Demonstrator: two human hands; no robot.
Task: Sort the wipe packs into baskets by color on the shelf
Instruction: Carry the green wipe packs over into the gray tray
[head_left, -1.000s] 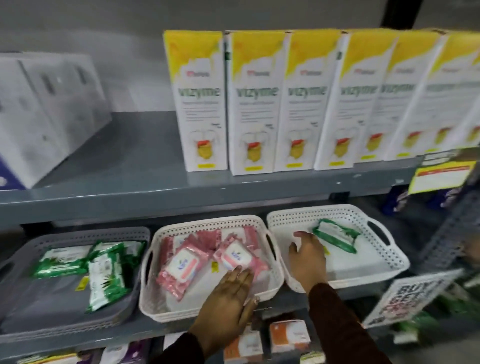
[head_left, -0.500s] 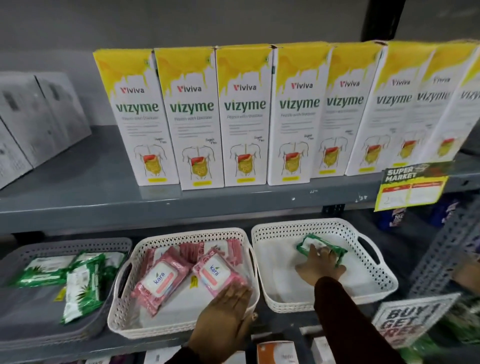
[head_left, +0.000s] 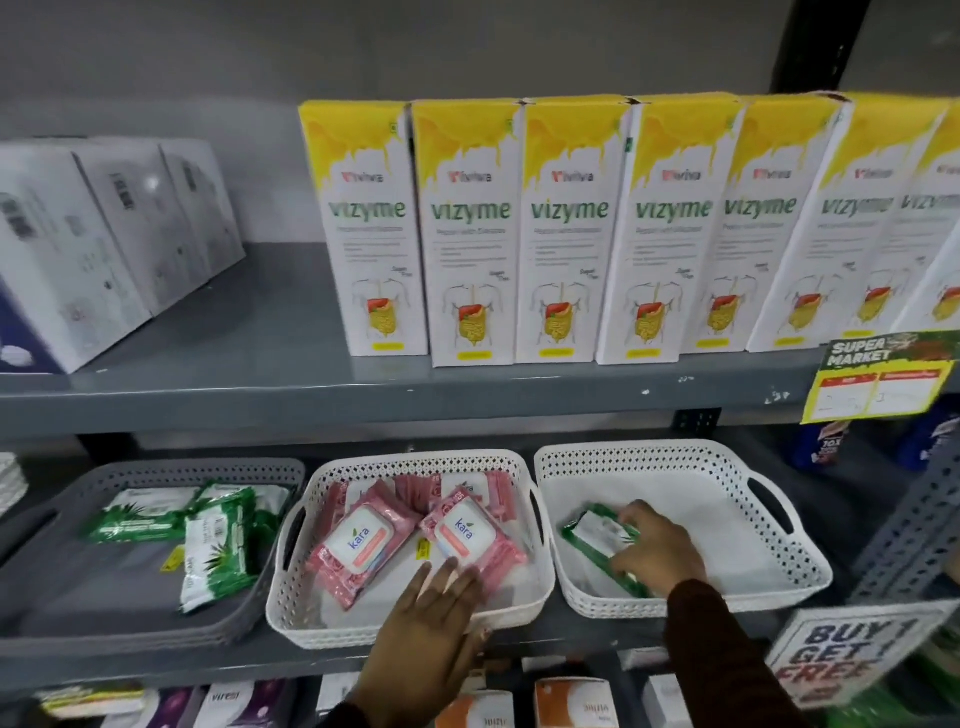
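Note:
Three baskets stand side by side on the lower shelf. The grey basket (head_left: 67, 613) at left holds several green wipe packs (head_left: 218, 545). The middle white basket (head_left: 415, 460) holds several pink wipe packs (head_left: 358, 543). In the right white basket (head_left: 769, 551) lies one green wipe pack (head_left: 592, 535), and my right hand (head_left: 660, 545) is closed on it near the basket's front left. My left hand (head_left: 431, 618) rests flat on the front rim of the middle basket, fingers spread over a pink pack's edge.
Above, the upper shelf (head_left: 363, 400) carries a row of yellow-white Vizyme boxes (head_left: 467, 234) and white cartons (head_left: 93, 244) at left. A yellow price tag (head_left: 878, 379) hangs at right, and a promo sign (head_left: 852, 660) sticks out below the right basket. More boxes sit beneath.
My right hand reached onto the green pack in the right basket, took hold of it and dragged it toward the front left. My left hand stayed on the middle basket's rim.

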